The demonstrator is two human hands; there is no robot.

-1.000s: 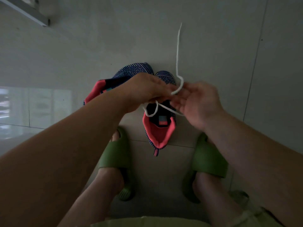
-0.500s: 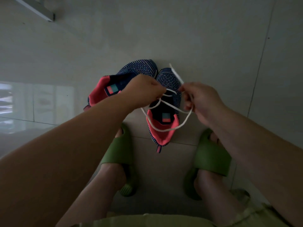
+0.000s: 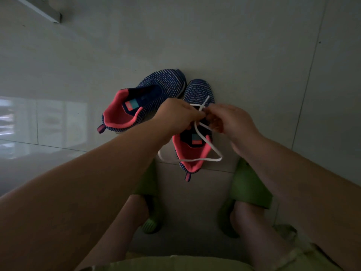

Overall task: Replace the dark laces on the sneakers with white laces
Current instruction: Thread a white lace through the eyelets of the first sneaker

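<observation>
While both of my hands work over the nearer shoe, I count two sneakers, one white lace, two green slippers and two bare forearms. My left hand (image 3: 178, 114) is curled, its fingers pinching the white lace (image 3: 202, 142) where the strands cross; my right hand (image 3: 233, 122) is curled too, its fingers (image 3: 212, 110) meeting the left ones at that same crossing, gripping the lace. Right under my fingers stands the right sneaker (image 3: 196, 151), dark blue knit with a pink lining, toe pointing away from me and heel toward me. From the pinch, one short end of the lace sticks up over the toe, and a long loop hangs down toward me, draped across the pink collar and trailing onto the floor on either side of the heel. Off to the left of my left hand lies the second sneaker (image 3: 144, 100), angled, its opening turned toward me; I see no lace in it. Its toe sits just beside the toe of the first one. Nearer to me than the hands, my feet wear the green slippers (image 3: 252, 186), one on each side of the laced sneaker's heel. Everything rests on a floor (image 3: 234, 45) of large pale grey tiles with thin dark joints. Far left of my hands, the tiles carry a bright reflection of a window (image 3: 39, 122). The room is dim.
</observation>
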